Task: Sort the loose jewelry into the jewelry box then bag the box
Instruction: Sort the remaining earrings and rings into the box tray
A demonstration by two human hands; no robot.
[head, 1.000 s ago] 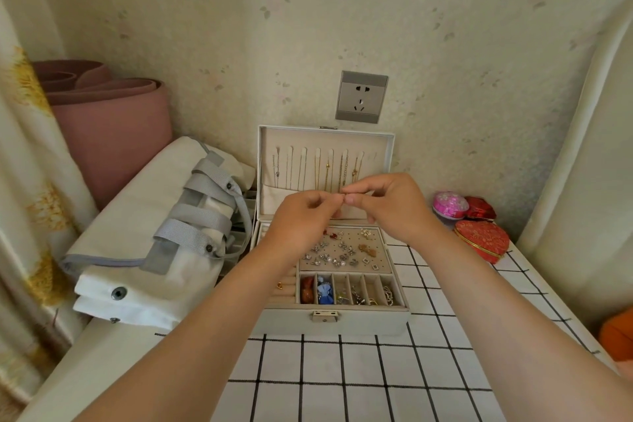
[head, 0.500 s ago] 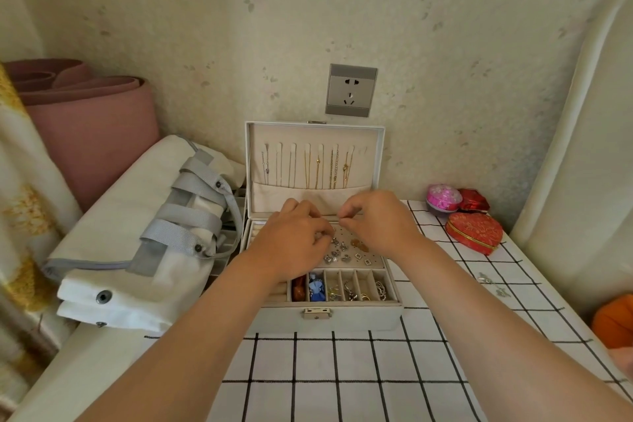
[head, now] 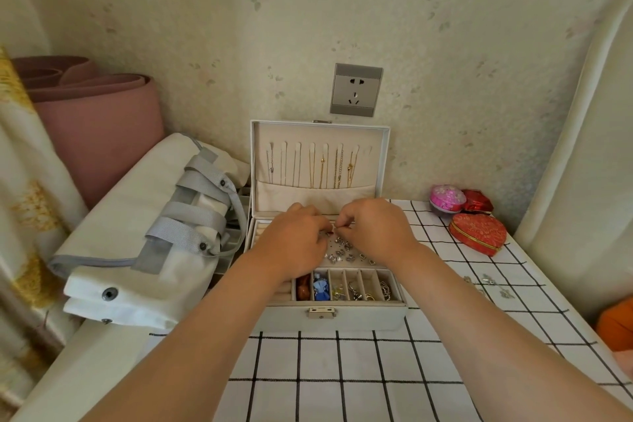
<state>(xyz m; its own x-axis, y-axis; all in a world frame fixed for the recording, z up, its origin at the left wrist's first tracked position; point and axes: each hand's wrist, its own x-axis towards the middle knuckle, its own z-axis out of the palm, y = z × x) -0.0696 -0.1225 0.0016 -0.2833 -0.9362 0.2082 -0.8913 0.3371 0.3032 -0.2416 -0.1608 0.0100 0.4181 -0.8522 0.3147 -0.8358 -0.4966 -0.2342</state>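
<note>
The open pale-grey rectangular jewelry box point(head: 342, 317) stands at our 12 o'clock, lid upright. Over its stud panel, our left hand point(head: 294, 243) pinches a tiny dark-red stud point(head: 329, 233). The fingertips of our right hand point(head: 375, 233) are drawn together beside it; whether they clamp anything, we cannot tell. Loose silver jewelry point(head: 489, 281) lies at the box's 3 o'clock, and a white canvas bag with grey straps point(head: 137, 250) at its 9 o'clock.
</note>
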